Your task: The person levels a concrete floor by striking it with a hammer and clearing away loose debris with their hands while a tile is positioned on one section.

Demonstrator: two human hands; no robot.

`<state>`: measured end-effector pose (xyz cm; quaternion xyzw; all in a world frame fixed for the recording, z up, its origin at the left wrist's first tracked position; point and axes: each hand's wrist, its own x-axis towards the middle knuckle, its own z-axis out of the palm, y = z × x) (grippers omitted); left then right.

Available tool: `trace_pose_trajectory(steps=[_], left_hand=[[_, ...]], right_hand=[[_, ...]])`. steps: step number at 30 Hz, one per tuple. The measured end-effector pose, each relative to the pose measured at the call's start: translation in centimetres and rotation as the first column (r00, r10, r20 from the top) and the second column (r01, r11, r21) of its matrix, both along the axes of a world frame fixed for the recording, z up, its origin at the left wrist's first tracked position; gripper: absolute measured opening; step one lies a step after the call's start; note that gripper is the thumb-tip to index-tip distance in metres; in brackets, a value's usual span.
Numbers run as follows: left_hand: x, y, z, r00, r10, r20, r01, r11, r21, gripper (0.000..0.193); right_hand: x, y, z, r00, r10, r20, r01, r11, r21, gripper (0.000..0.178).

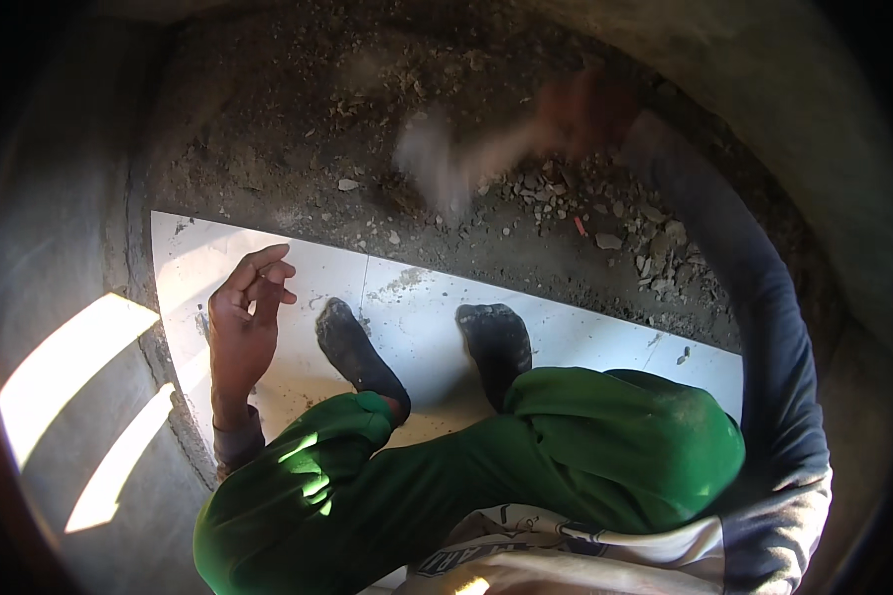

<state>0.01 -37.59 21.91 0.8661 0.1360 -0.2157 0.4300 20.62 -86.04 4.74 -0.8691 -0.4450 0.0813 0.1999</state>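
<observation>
My right hand (587, 111) reaches far out over the rough ground and is smeared by motion. It grips a blurred hand tool with a pale grey head (435, 164) and a brownish handle; its exact kind cannot be made out. Beneath the tool lie dark soil and loose rubble (556, 203). My left hand (251, 312) is raised over the white tiles, close to the left wall. Its fingers are loosely bent and apart, with nothing visible in them.
White floor tiles (417, 297), dusted with crumbs, end along a slanting edge against the dirt. My dark-socked feet (494, 342) rest on them, with green-trousered knees (625, 436) nearer. A sunlit grey wall (60, 238) stands left; another wall (804, 129) curves round the far right.
</observation>
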Motion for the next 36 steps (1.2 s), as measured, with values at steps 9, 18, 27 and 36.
trace_pose_trajectory(steps=[9,18,27,36], left_hand=[[-1.4,1.0,-1.4,0.999,-0.006,0.045,0.008,1.0,-0.025,0.03],[-1.0,0.4,-1.3,1.0,-0.001,0.028,0.003,0.998,-0.066,0.03],[1.1,-1.0,-0.8,0.997,-0.019,0.072,0.024,0.998,-0.064,0.031],[0.6,0.4,-0.3,0.997,0.025,0.067,-0.025,1.0,0.004,0.032]], right_hand=[[-6.2,6.2,3.8,0.984,0.08,0.162,-0.058,0.989,-0.133,0.054],[-5.0,2.6,2.9,0.886,-0.454,0.09,0.459,0.887,-0.046,0.055],[3.9,-4.3,1.3,0.773,-0.635,0.006,0.598,0.725,-0.342,0.069],[-0.6,-0.3,2.8,0.96,0.178,0.214,-0.194,0.979,0.058,0.075]])
